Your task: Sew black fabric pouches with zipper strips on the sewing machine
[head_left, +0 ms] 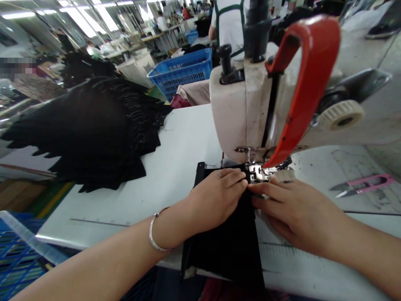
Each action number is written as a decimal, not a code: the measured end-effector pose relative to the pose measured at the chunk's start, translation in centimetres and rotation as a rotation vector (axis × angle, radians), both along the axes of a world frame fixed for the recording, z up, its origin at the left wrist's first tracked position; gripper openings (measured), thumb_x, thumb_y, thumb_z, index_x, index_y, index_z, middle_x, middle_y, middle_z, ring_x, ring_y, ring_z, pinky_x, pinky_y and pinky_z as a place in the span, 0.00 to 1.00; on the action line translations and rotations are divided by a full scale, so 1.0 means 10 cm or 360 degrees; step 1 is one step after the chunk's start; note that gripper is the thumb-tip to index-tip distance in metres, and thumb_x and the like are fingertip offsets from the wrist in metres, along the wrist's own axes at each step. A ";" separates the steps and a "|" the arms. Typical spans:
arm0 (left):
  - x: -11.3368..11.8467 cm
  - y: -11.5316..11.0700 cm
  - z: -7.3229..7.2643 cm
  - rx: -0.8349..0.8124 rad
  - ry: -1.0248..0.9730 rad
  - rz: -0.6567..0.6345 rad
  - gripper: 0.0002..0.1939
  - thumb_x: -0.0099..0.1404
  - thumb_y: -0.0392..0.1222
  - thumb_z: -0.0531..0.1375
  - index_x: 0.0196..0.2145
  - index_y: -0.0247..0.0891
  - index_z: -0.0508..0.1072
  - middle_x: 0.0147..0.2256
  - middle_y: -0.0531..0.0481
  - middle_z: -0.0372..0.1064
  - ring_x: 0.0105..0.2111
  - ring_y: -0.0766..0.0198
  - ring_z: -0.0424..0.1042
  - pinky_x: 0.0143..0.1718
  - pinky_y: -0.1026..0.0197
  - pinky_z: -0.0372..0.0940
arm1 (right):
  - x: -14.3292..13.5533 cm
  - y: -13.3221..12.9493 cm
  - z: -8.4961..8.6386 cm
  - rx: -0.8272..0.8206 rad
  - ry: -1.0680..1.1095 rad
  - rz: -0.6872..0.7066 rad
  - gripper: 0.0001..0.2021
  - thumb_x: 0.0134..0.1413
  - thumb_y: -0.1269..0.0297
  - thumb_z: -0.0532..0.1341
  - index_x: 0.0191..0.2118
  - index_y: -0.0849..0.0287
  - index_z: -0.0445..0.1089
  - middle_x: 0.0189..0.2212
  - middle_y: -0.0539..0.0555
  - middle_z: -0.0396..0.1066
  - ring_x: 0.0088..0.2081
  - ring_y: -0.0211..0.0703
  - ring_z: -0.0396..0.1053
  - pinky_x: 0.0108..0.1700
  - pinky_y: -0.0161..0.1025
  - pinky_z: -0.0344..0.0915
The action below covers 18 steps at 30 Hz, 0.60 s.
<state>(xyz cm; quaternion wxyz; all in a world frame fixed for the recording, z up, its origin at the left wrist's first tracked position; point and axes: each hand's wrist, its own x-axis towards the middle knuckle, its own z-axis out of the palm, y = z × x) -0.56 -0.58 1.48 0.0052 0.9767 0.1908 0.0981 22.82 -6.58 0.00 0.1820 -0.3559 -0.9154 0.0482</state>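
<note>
My left hand [216, 200] lies flat on a piece of black fabric [232, 246], its fingers stretched toward the presser foot [257, 172] of a sewing machine [232, 113]. A silver bangle [152, 234] circles the left wrist. At the fabric's right edge, just in front of the presser foot, my right hand [294, 213] has its fingertips closed on the cloth; its lower digits are partly hidden. The fabric's far end reaches the foot, and its near end hangs over the table edge. The needle tip cannot be made out.
A pile of black fabric pieces [103, 125] covers the table's left side. Pink-handled thread snips [365, 184] lie at right. A red lever guard [313, 83] juts from the machine. A blue crate [184, 71] stands beyond, another blue basket [19, 251] at lower left. A person [230, 25] is behind.
</note>
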 end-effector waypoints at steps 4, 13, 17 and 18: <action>0.02 0.01 0.02 -0.0087 -0.0064 0.0068 0.14 0.72 0.33 0.54 0.52 0.31 0.74 0.55 0.40 0.72 0.59 0.55 0.68 0.63 0.52 0.64 | -0.01 0.00 0.05 -0.0042 0.0013 -0.0089 0.14 0.60 0.72 0.56 0.48 0.58 0.74 0.46 0.59 0.71 0.43 0.52 0.69 0.43 0.50 0.68; -0.52 -0.63 0.15 -0.0596 -0.0344 0.1556 0.47 0.60 0.53 0.68 0.69 0.35 0.53 0.43 0.42 0.72 0.40 0.47 0.76 0.43 0.43 0.73 | -0.24 -0.08 0.13 -0.0582 0.0512 -0.0381 0.12 0.65 0.65 0.58 0.50 0.55 0.74 0.43 0.59 0.70 0.46 0.52 0.68 0.49 0.52 0.66; -0.48 -0.68 0.12 -0.1471 -0.1229 0.1623 0.50 0.56 0.41 0.67 0.70 0.40 0.48 0.40 0.50 0.70 0.32 0.60 0.76 0.33 0.59 0.73 | -0.58 -0.19 0.11 -0.1103 0.1669 -0.0713 0.11 0.52 0.65 0.64 0.43 0.56 0.71 0.47 0.58 0.70 0.49 0.50 0.69 0.52 0.49 0.67; -0.45 -0.67 0.15 -0.1716 -0.1489 0.1627 0.50 0.55 0.39 0.68 0.70 0.40 0.49 0.40 0.49 0.71 0.31 0.61 0.76 0.31 0.61 0.72 | -0.66 -0.21 0.11 -0.1170 0.1833 -0.0789 0.13 0.51 0.63 0.64 0.44 0.55 0.69 0.46 0.57 0.70 0.48 0.49 0.70 0.49 0.48 0.69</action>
